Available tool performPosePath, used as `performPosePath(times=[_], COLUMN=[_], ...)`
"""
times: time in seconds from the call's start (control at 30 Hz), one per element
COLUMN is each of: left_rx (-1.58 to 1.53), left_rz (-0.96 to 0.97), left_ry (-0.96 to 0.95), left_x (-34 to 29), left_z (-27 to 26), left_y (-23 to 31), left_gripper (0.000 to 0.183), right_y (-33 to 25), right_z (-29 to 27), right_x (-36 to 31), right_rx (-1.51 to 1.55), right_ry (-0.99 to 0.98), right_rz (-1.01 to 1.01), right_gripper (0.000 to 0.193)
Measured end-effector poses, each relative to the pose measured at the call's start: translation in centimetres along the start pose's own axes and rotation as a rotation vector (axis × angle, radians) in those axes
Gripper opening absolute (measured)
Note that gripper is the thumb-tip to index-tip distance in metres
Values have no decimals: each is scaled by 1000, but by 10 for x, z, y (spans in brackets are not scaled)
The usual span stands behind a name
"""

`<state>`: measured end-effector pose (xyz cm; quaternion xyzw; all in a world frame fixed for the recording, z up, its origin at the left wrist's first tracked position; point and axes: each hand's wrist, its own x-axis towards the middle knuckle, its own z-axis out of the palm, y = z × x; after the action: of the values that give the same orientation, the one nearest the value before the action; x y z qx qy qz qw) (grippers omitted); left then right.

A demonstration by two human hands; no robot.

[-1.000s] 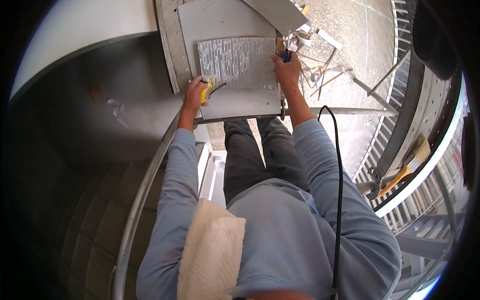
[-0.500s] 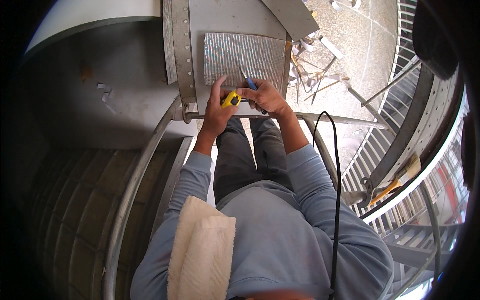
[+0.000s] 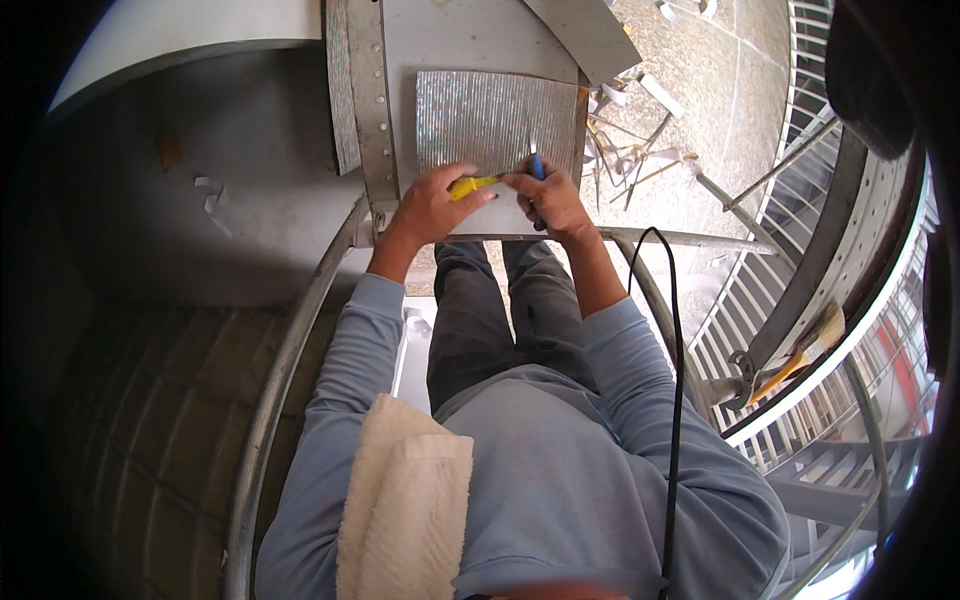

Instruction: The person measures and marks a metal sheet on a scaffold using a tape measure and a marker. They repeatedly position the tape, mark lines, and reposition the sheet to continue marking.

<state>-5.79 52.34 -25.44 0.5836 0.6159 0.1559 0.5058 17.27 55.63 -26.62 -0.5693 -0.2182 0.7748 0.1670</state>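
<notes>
Because the silver sheet (image 3: 497,115) lies flat on the grey counter (image 3: 455,35) just beyond both hands, its near edge is the closest part of it to the person. Its long axis runs across, from left to right, with the right end tipped very slightly toward the body; its fine ribs run the short way, away from the person. The left hand (image 3: 438,203) is near the left half of that near edge, and the right hand (image 3: 556,205) is near the right half, so neither has a clear lead in reach.

The left hand is curled around a yellow tape measure (image 3: 466,187), its fingers bent over the body and the thumb on the near side. The tape measure lies roughly parallel to the sheet's near edge, its right end pointing at the right hand. The right hand is closed around a blue-handled knife (image 3: 538,166), whose thin tip points away from the person and appears over the right half of the sheet; whether it touches cannot be told. The right thumb and forefinger come close to the tape's end, though a pinch there is too small to confirm.

Beyond the right end, a grey plate (image 3: 590,42) lies slantwise, and pale scraps (image 3: 640,158) are scattered on the floor (image 3: 735,90).
</notes>
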Motion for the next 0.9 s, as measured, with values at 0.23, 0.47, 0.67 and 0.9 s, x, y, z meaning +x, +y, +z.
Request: performPosePath(times=[0.23, 0.47, 0.67, 0.9], left_rx=[279, 456, 494, 473], left_rz=[-144, -216, -232, -223], left_ry=[-71, -176, -269, -357], left_x=[28, 76, 102, 117], left_z=[-72, -125, -133, -132], left_y=[-40, -36, -31, -51], left_gripper=[32, 33, 36, 34], right_y=[-15, -19, -4, 2], right_z=[-40, -32, -23, -23], right_x=[28, 66, 79, 85], right_rx=[214, 304, 270, 302], right_ry=[417, 478, 538, 558], right_rz=[-180, -262, -319, -368], right_gripper=[18, 22, 28, 27])
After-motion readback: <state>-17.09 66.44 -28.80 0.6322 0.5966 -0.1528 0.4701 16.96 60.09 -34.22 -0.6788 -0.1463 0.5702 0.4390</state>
